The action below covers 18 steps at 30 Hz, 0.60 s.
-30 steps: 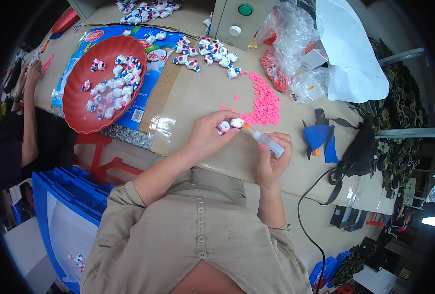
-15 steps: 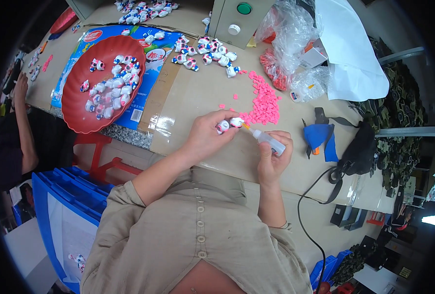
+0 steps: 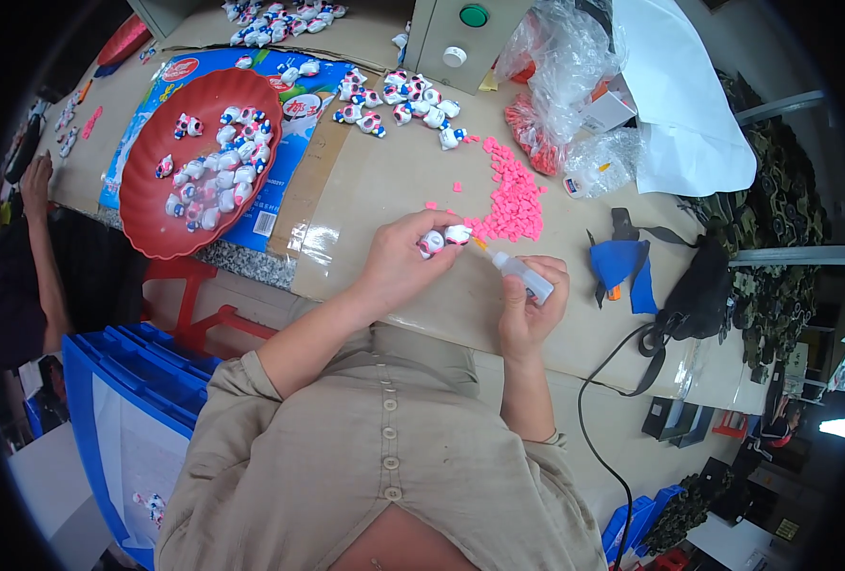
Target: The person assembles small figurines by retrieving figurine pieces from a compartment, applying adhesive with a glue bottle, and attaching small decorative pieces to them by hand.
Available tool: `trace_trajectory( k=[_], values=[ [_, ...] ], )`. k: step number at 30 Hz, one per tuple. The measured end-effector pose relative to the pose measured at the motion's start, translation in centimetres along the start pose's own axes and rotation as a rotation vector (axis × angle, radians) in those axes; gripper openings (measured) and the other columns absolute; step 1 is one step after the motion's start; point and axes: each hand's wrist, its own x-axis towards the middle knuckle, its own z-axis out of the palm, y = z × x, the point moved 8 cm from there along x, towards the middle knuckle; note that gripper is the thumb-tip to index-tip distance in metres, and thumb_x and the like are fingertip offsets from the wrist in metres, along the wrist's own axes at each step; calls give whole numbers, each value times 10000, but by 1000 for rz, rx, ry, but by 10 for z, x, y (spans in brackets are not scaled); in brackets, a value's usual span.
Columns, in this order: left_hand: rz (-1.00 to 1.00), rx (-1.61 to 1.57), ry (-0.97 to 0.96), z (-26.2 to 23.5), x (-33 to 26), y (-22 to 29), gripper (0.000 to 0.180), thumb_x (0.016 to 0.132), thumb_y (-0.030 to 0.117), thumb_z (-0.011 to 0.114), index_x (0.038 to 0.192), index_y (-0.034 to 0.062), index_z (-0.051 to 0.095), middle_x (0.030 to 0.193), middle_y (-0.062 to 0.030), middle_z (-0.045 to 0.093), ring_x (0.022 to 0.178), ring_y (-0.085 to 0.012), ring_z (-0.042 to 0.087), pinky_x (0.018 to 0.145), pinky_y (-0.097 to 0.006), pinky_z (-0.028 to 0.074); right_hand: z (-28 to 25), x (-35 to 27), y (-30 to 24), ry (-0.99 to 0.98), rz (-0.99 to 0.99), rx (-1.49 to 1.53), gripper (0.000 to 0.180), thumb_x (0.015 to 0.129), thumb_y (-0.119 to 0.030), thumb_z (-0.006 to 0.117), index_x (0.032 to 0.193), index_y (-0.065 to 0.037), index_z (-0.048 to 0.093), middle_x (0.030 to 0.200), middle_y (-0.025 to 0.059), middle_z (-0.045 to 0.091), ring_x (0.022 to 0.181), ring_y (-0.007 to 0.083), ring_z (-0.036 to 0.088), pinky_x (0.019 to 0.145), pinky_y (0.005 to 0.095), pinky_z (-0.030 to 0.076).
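Note:
My left hand (image 3: 402, 259) grips a small white toy figure with pink and blue marks (image 3: 444, 238) just above the cardboard-covered table (image 3: 375, 190). My right hand (image 3: 529, 309) holds a small clear glue bottle (image 3: 521, 274), its orange nozzle pointing at the figure. A heap of small pink pieces (image 3: 513, 200) lies right behind the figure. More of the same figures are scattered further back (image 3: 394, 100), and several fill a red round tray (image 3: 199, 162) at the left.
A grey box with a green and a white button (image 3: 461, 38) stands at the back. Clear plastic bags (image 3: 565, 76), a white sheet and a blue-black glue gun (image 3: 627, 266) lie right. Blue crates (image 3: 127, 400) sit below left. Another person's arm (image 3: 42, 238) rests at far left.

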Motion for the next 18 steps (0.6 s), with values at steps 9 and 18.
trace_trajectory(
  k=[9, 18],
  values=[
    [16, 0, 19, 0, 0, -1, 234, 701, 33, 619, 932, 53, 587, 804, -71, 608, 670, -109, 574, 594, -228, 452, 0, 0, 8, 7, 127, 145, 251, 773, -152, 617, 900, -10, 454, 857, 95, 474, 735, 131, 457, 592, 216, 378],
    [24, 18, 9, 0, 0, 2, 240, 705, 35, 621, 941, 53, 584, 788, -67, 607, 655, -100, 563, 584, -223, 447, 0, -2, 12, 17, 162, 194, 247, 778, -139, 609, 913, -15, 443, 882, 100, 473, 747, 139, 492, 633, 227, 405]
  ],
)
